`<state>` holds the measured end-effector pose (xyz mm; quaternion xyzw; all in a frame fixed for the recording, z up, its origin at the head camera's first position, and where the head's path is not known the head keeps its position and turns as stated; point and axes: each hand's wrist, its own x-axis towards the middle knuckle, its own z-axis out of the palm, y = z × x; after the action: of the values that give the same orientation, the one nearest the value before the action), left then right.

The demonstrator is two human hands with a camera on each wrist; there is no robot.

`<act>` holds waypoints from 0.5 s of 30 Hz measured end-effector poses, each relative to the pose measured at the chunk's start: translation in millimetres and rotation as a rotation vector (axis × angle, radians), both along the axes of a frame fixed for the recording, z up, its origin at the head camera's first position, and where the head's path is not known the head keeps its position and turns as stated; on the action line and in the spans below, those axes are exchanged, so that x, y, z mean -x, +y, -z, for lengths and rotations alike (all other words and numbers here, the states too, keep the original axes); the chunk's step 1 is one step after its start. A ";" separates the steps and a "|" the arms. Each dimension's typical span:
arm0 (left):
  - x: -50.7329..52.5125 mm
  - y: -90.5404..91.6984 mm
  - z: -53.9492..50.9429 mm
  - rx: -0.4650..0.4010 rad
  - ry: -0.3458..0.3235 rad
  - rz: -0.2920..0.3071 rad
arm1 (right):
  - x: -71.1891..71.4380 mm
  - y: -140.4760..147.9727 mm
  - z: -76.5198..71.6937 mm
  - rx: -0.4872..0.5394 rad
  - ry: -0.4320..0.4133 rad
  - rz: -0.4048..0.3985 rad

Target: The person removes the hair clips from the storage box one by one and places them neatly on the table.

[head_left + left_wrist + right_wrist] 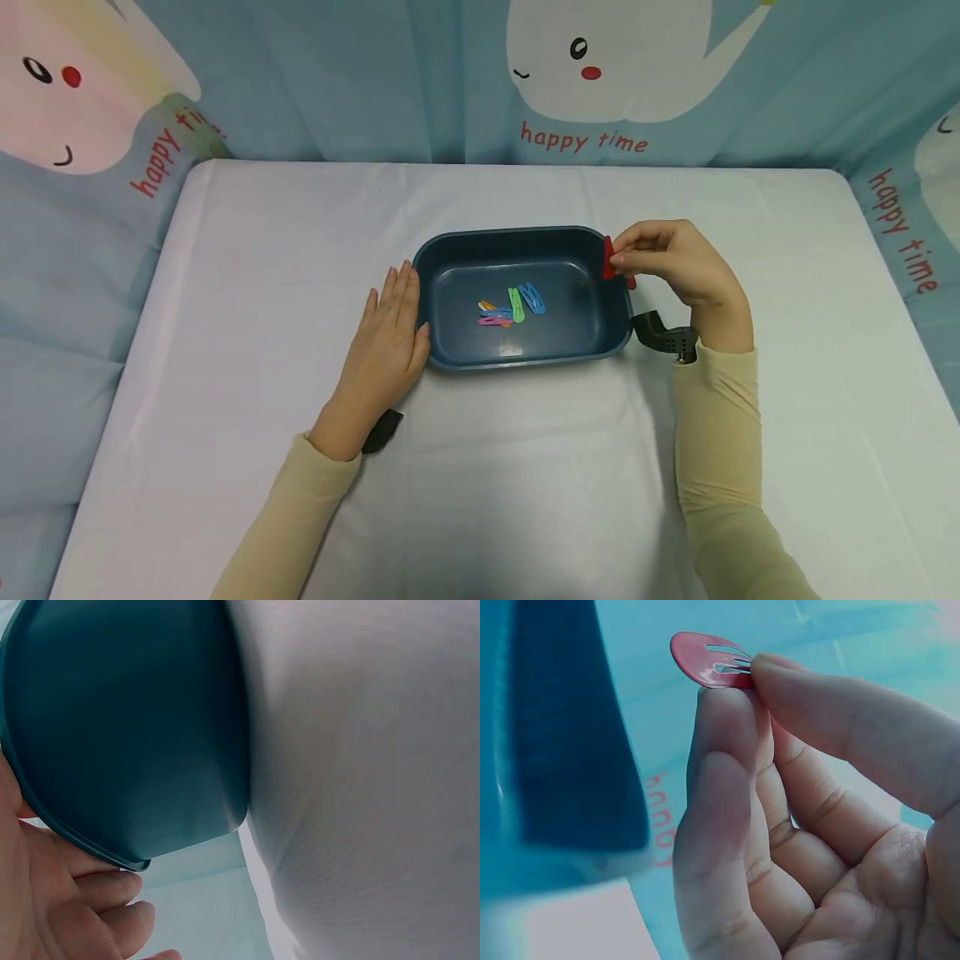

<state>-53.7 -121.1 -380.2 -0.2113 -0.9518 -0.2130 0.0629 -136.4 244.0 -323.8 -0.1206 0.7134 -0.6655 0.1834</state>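
A red snap hair clip [709,661] is pinched between the thumb and fingertips of my right hand [678,262], over the right end of a dark blue plastic basin [525,360]. A smaller red spot [632,283] shows just below that thumb; I cannot tell what it belongs to. At the basin's left end my left hand [382,337] rests against the rim, its fingers extended together in the head view. Inside the basin lie several snap clips: a green clip [516,305], blue clips [532,298], a pink clip [493,322] and an orange clip [487,306].
The basin stands on a table covered with a white cloth [262,292]. A light blue curtain [360,83] with printed cartoon figures and red lettering hangs behind and at the sides. Black wrist mounts [663,335] show at both wrists.
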 end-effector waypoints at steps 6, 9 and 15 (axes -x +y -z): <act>-1.2 0.4 -0.2 -0.010 0.005 0.000 | -0.5 9.4 -0.5 -0.016 -0.017 0.080; -1.1 0.6 -0.4 -0.012 0.008 0.002 | -0.1 12.7 0.1 -0.034 -0.023 0.108; -0.5 0.5 -0.3 -0.015 0.011 0.007 | 1.1 21.2 2.1 -0.033 -0.044 0.157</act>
<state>-53.2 -120.6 -379.9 -0.2151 -0.9492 -0.2191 0.0688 -137.4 265.2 -325.8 -0.0468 0.7274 -0.6683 0.1482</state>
